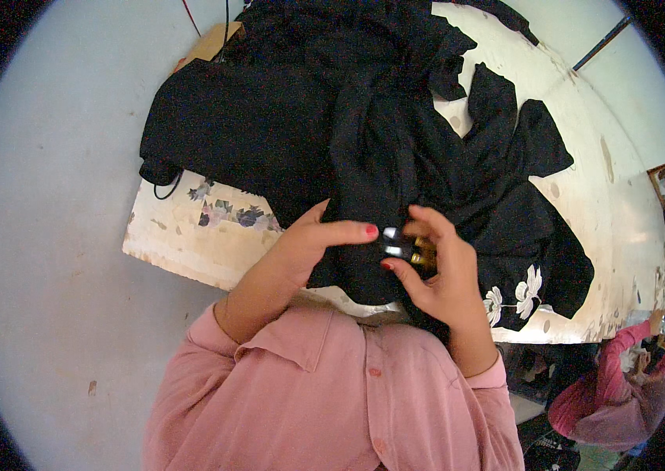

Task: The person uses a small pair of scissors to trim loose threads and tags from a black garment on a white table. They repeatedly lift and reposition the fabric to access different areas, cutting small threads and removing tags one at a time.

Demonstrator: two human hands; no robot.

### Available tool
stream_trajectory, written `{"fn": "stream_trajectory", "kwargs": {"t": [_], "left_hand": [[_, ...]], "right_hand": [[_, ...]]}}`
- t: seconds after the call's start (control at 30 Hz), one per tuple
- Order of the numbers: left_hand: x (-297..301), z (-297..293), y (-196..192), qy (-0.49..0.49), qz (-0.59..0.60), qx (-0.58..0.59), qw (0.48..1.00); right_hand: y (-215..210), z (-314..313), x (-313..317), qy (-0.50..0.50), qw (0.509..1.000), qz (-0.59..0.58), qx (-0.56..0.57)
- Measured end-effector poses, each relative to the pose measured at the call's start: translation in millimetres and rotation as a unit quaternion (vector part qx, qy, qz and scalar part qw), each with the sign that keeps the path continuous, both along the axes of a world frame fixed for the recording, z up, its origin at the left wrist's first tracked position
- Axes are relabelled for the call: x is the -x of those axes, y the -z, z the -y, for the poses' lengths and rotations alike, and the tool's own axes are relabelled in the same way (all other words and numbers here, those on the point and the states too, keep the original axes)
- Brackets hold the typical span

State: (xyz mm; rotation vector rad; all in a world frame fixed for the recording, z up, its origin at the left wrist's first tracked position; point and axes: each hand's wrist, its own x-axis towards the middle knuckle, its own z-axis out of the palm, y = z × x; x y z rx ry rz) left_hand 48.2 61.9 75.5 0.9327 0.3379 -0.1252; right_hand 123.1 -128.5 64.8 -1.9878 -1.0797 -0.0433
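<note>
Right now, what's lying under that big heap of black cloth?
The black cloth lies on a worn cream table with a flower print showing at its near edge. A brown board pokes out behind. Whatever lies beneath the pile's middle is covered.

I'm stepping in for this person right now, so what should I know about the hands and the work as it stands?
Left hand: fingers pinch a fold of the black garment, index finger stretched toward the right.
Right hand: fingers closed on a small shiny tool with silver and brass parts; what kind of tool is unclear.
The garment lies heaped on the worn white table, a white flower print at its hem near the right wrist.
Done: cannot tell from this view.
Left: the fold between the hands is being worked; the rest of the heap lies untouched.
</note>
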Motion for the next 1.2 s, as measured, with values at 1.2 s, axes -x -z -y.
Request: {"fn": "stream_trajectory", "kwargs": {"t": [1.2], "left_hand": [[2, 14, 7, -0.153, 0.012, -0.13, 0.98]], "right_hand": [[-19, -12, -12, 0.004, 0.99, 0.132, -0.048]]}}
